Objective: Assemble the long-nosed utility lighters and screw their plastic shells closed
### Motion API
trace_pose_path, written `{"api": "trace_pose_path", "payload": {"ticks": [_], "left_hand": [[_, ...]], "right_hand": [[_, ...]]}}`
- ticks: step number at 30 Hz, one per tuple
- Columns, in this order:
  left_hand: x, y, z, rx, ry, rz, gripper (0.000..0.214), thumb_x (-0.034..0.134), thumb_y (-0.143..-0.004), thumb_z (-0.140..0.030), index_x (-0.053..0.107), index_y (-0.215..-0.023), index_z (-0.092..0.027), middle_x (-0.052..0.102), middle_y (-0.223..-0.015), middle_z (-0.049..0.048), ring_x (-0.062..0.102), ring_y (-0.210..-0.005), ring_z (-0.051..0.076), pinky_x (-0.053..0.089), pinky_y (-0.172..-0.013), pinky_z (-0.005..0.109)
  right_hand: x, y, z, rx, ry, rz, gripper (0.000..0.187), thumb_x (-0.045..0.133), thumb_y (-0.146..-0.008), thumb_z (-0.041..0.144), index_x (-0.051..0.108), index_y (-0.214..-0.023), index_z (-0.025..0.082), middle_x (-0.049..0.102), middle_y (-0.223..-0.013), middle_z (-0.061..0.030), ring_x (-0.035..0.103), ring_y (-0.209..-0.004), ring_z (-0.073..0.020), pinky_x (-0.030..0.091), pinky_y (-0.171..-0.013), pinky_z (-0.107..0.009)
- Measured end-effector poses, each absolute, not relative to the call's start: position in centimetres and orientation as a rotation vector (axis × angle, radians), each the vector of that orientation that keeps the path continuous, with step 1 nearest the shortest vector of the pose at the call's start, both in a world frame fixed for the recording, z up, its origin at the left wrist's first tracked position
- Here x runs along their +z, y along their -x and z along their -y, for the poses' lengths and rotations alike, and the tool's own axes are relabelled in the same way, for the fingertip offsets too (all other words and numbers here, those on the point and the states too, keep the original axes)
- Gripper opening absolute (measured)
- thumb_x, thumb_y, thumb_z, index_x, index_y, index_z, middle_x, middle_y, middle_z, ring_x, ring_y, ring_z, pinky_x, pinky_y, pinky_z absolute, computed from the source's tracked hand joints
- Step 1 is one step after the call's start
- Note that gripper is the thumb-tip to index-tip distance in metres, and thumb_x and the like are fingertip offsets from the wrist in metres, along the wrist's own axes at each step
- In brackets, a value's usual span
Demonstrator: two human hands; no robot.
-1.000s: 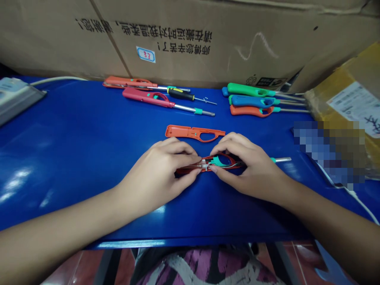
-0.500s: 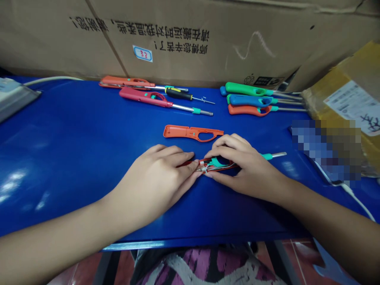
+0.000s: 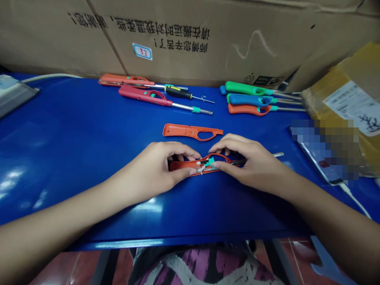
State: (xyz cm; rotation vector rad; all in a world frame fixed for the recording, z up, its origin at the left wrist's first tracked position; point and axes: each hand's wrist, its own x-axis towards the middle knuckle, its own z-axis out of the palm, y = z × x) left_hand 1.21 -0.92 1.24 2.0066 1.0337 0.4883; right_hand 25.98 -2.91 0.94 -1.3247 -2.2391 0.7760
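An opened orange gas lighter (image 3: 180, 164) lies across the table in front of me, its inside facing up. White fittings and a green trigger (image 3: 210, 161) show in its handle shell. My left hand (image 3: 162, 164) grips the handle's left end, the thumb along the near edge and the fingers at the far side. My right hand (image 3: 249, 160) holds the trigger end, its thumb against the green trigger. Beyond my right hand the metal tube's tip (image 3: 278, 154) sticks out. The loose orange half shell (image 3: 178, 130) lies just behind, untouched.
At the back left lie an orange lighter (image 3: 118, 79), a red lighter (image 3: 133, 94) and a black-yellow screwdriver (image 3: 178, 92). Several lighters (image 3: 247, 99) rest at the back right. A phone (image 3: 322, 162) with a cable and a taped carton (image 3: 329, 79) stand right; a large cardboard box (image 3: 178, 67) closes the back.
My left hand has opened out from the parts and now holds the handle's end. My right thumb has moved onto the green trigger, which sits further left.
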Motion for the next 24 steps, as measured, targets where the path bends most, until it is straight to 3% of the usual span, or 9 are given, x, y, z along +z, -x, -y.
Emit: {"api": "trace_pose_path", "payload": {"ticks": [6, 12, 17, 24], "left_hand": [[1.0, -1.2, 0.8, 0.507, -1.995, -1.011, 0.018, 0.070, -0.087, -0.023, 0.078, -0.103, -0.022, 0.079, -0.093, 0.0007, 0.069, -0.074, 0.014, 0.054, -0.064, 0.023], [0.9, -1.2, 0.9, 0.486, -2.064, -0.991, 0.020, 0.066, -0.089, -0.021, 0.077, -0.105, -0.024, 0.077, -0.102, 0.0017, 0.069, -0.088, 0.017, 0.055, -0.074, 0.027], [0.8, -1.2, 0.7, 0.468, -1.990, -0.967, 0.021, 0.064, -0.090, -0.026, 0.077, -0.107, -0.023, 0.077, -0.098, 0.0018, 0.066, -0.075, 0.015, 0.052, -0.062, 0.025], [0.8, -1.4, 0.6, 0.461, -2.047, -0.938, 0.022, 0.065, -0.090, -0.022, 0.077, -0.109, -0.023, 0.076, -0.108, 0.0015, 0.068, -0.095, 0.017, 0.053, -0.082, 0.028]], "right_hand": [[2.2, -27.4, 2.5, 0.887, 1.375, 2.277, 0.021, 0.068, -0.090, 0.032, 0.070, -0.111, 0.025, 0.071, -0.104, -0.0037, 0.063, -0.090, -0.0186, 0.053, -0.081, -0.034], [2.4, -27.9, 2.4, 0.940, 1.392, 2.328, 0.021, 0.069, -0.090, 0.030, 0.071, -0.110, 0.026, 0.069, -0.104, -0.0031, 0.062, -0.093, -0.0189, 0.051, -0.083, -0.035], [2.5, -28.3, 2.4, 0.932, 1.393, 2.355, 0.020, 0.064, -0.093, 0.030, 0.071, -0.112, 0.027, 0.068, -0.104, -0.0036, 0.062, -0.092, -0.0183, 0.051, -0.082, -0.034], [2.7, -28.3, 2.3, 0.972, 1.459, 2.294, 0.020, 0.066, -0.089, 0.032, 0.071, -0.106, 0.023, 0.069, -0.101, -0.0041, 0.062, -0.090, -0.0189, 0.051, -0.081, -0.034]]}}
